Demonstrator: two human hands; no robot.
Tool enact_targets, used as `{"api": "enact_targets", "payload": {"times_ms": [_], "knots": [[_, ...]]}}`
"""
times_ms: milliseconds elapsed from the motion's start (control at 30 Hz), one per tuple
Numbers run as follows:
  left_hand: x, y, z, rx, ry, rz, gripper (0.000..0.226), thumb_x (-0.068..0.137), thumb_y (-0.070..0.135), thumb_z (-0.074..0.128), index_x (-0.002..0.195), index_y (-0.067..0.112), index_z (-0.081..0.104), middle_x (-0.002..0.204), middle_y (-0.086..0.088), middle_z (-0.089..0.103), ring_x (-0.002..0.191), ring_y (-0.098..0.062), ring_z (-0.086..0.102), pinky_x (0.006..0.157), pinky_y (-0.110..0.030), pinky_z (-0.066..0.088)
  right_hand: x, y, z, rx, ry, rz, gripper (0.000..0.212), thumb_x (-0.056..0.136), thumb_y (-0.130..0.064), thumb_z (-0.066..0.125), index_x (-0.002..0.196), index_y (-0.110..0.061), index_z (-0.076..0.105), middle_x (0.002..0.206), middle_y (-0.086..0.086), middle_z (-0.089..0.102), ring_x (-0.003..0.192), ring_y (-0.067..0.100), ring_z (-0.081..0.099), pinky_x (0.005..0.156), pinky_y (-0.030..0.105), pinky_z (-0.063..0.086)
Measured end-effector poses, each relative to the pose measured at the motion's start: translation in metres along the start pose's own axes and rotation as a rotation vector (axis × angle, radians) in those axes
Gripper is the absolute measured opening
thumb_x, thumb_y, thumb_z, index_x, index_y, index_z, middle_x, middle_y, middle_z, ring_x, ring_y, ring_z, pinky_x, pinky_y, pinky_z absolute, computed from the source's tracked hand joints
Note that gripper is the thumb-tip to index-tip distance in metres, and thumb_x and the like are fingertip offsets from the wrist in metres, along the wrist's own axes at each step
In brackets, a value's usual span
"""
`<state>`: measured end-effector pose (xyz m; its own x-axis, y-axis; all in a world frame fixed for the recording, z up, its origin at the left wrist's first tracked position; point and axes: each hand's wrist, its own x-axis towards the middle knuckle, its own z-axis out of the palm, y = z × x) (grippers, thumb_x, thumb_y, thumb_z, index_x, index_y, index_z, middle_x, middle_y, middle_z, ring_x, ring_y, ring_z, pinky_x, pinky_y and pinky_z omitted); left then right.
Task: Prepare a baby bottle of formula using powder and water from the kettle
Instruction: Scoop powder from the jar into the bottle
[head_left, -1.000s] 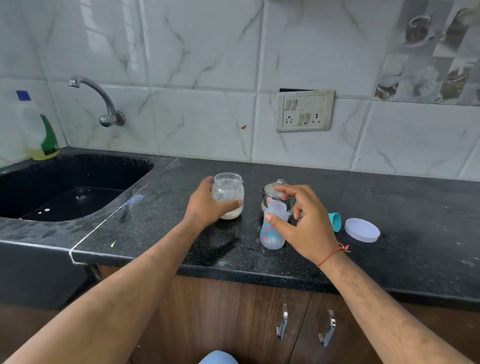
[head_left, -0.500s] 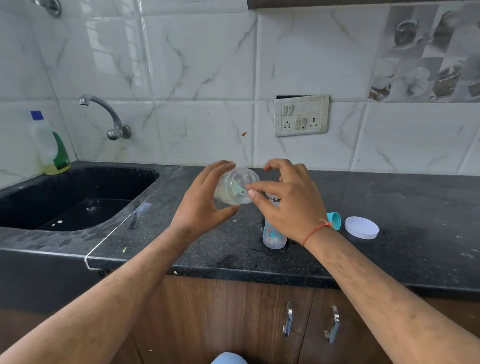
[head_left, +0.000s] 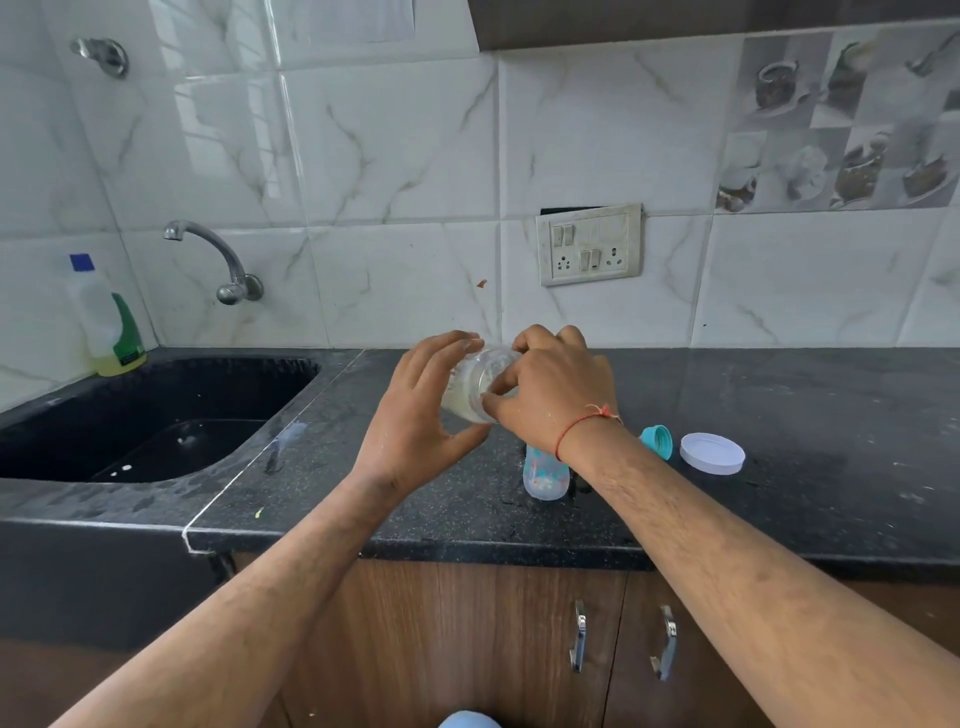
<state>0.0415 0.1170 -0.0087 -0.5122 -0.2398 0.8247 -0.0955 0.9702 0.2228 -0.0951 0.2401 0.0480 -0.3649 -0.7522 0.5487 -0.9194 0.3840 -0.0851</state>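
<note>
Bench: black granite counter (head_left: 779, 499), sink (head_left: 156, 415) at its left end.
Left hand (head_left: 415, 415): grips the tilted powder jar (head_left: 475, 387) above the middle.
Right hand (head_left: 556, 395): fingers curled at the jar mouth; contents hidden.
Baby bottle (head_left: 543, 475): upright near the front edge.
White lid (head_left: 711, 453), teal cap (head_left: 657, 441): right of bottle.

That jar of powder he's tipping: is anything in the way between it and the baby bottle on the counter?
Only his own right hand, which reaches into the jar mouth and covers the baby bottle top from this view. The left hand holds the tilted jar above the counter.
</note>
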Motion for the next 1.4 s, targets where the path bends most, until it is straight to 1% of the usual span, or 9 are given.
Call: {"api": "enact_targets", "payload": {"times_ms": [100, 267, 400, 500, 700, 833, 1033, 1300, 1400], "knots": [[-0.004, -0.001, 0.003, -0.023, -0.013, -0.036, 0.088, 0.077, 0.02, 0.095, 0.154, 0.017, 0.052, 0.159, 0.006, 0.051, 0.151, -0.011, 0.043, 0.123, -0.012, 0.026, -0.001, 0.002, -0.002, 0.035, -0.016, -0.023, 0.025, 0.085, -0.059, 0.069, 0.097, -0.041, 0.08, 0.126, -0.018, 0.054, 0.118, 0.017, 0.044, 0.089, 0.043, 0.048], [-0.019, -0.011, 0.015, -0.11, -0.007, -0.124, 0.09, 0.078, 0.022, 0.097, 0.154, 0.014, 0.049, 0.159, 0.004, 0.047, 0.154, -0.009, 0.04, 0.124, -0.022, 0.036, -0.007, 0.005, 0.011, 0.078, 0.062, -0.136, 0.019, 0.085, -0.052, 0.07, 0.093, -0.037, 0.079, 0.12, -0.018, 0.054, 0.112, 0.013, 0.049, 0.081, 0.039, 0.046], [-0.032, -0.016, 0.027, -0.172, 0.002, -0.166, 0.093, 0.075, 0.018, 0.098, 0.152, 0.02, 0.046, 0.158, 0.006, 0.048, 0.15, -0.015, 0.047, 0.119, -0.047, 0.048, -0.013, 0.014, 0.026, 0.022, 0.172, -0.206, 0.025, 0.089, -0.055, 0.071, 0.095, -0.033, 0.082, 0.123, -0.015, 0.061, 0.111, 0.016, 0.055, 0.077, 0.039, 0.046], [-0.041, -0.024, 0.035, -0.214, -0.014, -0.208, 0.094, 0.076, 0.017, 0.096, 0.152, 0.025, 0.042, 0.159, 0.008, 0.049, 0.145, -0.019, 0.053, 0.114, -0.053, 0.051, -0.018, 0.019, 0.037, -0.012, 0.23, -0.259, 0.022, 0.089, -0.052, 0.073, 0.091, -0.033, 0.084, 0.124, -0.015, 0.067, 0.109, 0.019, 0.058, 0.076, 0.04, 0.042], [-0.051, -0.034, 0.051, -0.247, 0.027, -0.225, 0.094, 0.07, 0.004, 0.096, 0.144, 0.014, 0.038, 0.148, 0.001, 0.047, 0.129, -0.017, 0.06, 0.105, -0.04, 0.055, -0.031, 0.016, 0.053, -0.176, 0.295, -0.39, 0.023, 0.097, -0.046, 0.064, 0.092, -0.031, 0.08, 0.137, -0.013, 0.064, 0.114, 0.024, 0.058, 0.083, 0.047, 0.037], [-0.051, -0.041, 0.056, -0.248, 0.019, -0.196, 0.095, 0.069, 0.006, 0.096, 0.144, 0.01, 0.037, 0.148, -0.003, 0.045, 0.126, -0.028, 0.061, 0.101, -0.045, 0.057, -0.029, 0.013, 0.058, -0.212, 0.331, -0.383, 0.021, 0.095, -0.042, 0.069, 0.085, -0.029, 0.081, 0.136, -0.011, 0.066, 0.114, 0.026, 0.059, 0.086, 0.052, 0.035], [-0.051, -0.04, 0.055, -0.268, 0.027, -0.199, 0.092, 0.072, 0.011, 0.097, 0.142, 0.01, 0.038, 0.149, -0.001, 0.046, 0.128, -0.027, 0.061, 0.104, -0.04, 0.056, -0.024, 0.01, 0.061, -0.205, 0.341, -0.366, 0.023, 0.094, -0.045, 0.069, 0.081, -0.03, 0.081, 0.135, -0.011, 0.066, 0.114, 0.026, 0.059, 0.089, 0.056, 0.035], [-0.05, -0.039, 0.053, -0.272, 0.005, -0.213, 0.088, 0.071, 0.01, 0.096, 0.142, 0.01, 0.043, 0.149, -0.001, 0.049, 0.132, -0.015, 0.056, 0.109, -0.03, 0.051, -0.031, 0.018, 0.052, -0.125, 0.398, -0.438, 0.026, 0.1, -0.045, 0.061, 0.089, -0.028, 0.078, 0.087, -0.007, 0.065, 0.085, 0.023, 0.055, 0.072, 0.036, 0.03], [-0.049, -0.04, 0.053, -0.263, 0.001, -0.213, 0.088, 0.073, 0.014, 0.095, 0.143, 0.013, 0.042, 0.149, 0.0, 0.048, 0.133, -0.016, 0.056, 0.109, -0.035, 0.052, -0.029, 0.018, 0.049, 0.038, 0.308, -0.379, 0.021, 0.097, -0.036, 0.065, 0.089, -0.028, 0.083, 0.073, -0.005, 0.069, 0.07, 0.024, 0.063, 0.068, 0.031, 0.043]]}}
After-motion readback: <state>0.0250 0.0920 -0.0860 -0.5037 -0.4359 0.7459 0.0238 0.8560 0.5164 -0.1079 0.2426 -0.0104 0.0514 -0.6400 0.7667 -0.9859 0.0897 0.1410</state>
